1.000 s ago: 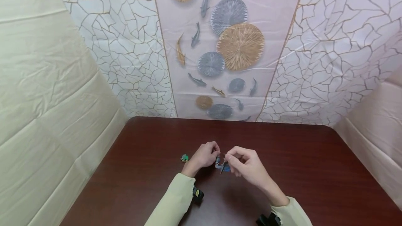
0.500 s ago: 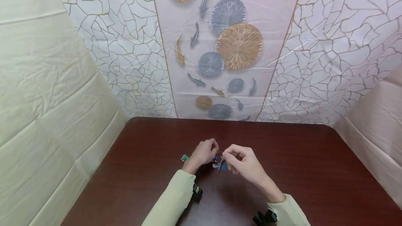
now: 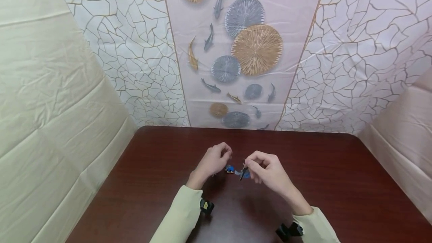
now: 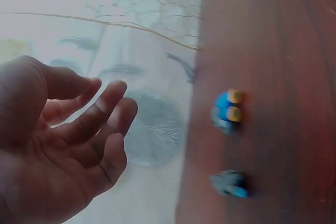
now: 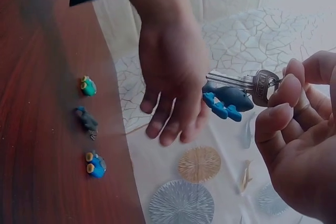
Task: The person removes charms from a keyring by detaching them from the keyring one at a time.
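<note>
My right hand (image 3: 270,173) pinches the ring of a keychain. From it hang a metal key (image 5: 262,87) and a dark grey-blue, fish-like charm (image 5: 233,98) with bright blue parts beneath. Fingers loosely bent, my left hand (image 3: 210,160) hovers over the table and holds nothing. Just below its fingertips in the head view is a small blue figure (image 3: 230,169) with yellow-orange parts. The right wrist view shows this blue figure (image 5: 96,166) on the table in a row with a grey figure (image 5: 88,123) and a green figure (image 5: 89,86).
The dark red-brown table (image 3: 162,153) extends around both hands. A patterned cloth (image 3: 236,85) hangs behind its far edge, with pale cloth (image 3: 67,123) along the left side. Each wrist wears a black camera.
My left hand has moved left and away from the blue figure, which now shows on the table. The green figure is now covered in the head view. My right hand still holds the keychain, shifted slightly.
</note>
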Demonstrator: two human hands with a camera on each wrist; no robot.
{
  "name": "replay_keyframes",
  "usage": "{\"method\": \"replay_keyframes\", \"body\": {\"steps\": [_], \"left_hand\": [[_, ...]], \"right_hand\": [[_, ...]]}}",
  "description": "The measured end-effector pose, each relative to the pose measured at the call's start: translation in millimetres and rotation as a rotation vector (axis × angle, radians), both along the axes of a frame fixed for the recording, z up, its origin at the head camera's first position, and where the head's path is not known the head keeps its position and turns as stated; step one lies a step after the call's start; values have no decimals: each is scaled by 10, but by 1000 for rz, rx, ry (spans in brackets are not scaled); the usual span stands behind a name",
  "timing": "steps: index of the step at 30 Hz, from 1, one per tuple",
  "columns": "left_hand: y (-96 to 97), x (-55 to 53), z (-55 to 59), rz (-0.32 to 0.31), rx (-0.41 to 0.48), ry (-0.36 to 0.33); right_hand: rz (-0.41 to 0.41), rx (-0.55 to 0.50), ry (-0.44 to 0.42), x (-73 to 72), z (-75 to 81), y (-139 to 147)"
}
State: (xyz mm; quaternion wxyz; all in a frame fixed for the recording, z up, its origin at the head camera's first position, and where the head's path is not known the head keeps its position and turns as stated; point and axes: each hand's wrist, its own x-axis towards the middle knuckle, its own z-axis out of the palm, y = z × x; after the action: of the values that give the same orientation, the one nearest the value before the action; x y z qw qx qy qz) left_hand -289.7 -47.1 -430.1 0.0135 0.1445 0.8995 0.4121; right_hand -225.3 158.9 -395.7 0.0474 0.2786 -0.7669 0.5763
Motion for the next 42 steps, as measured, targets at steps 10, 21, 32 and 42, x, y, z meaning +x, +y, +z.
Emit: {"method": "replay_keyframes", "body": {"steps": [10, 21, 32, 42], "left_hand": [[-70, 313, 388, -142, 146, 108], [-23, 503, 511, -300, 152, 91], [-30, 541, 511, -394, 172, 88], [16, 596, 594, -371, 221, 98]], "right_hand": [[7, -39, 15, 28, 97, 26], [40, -78, 8, 37, 96, -18], [35, -90, 1, 36, 116, -47], [33, -159, 27, 51, 151, -29]]}}
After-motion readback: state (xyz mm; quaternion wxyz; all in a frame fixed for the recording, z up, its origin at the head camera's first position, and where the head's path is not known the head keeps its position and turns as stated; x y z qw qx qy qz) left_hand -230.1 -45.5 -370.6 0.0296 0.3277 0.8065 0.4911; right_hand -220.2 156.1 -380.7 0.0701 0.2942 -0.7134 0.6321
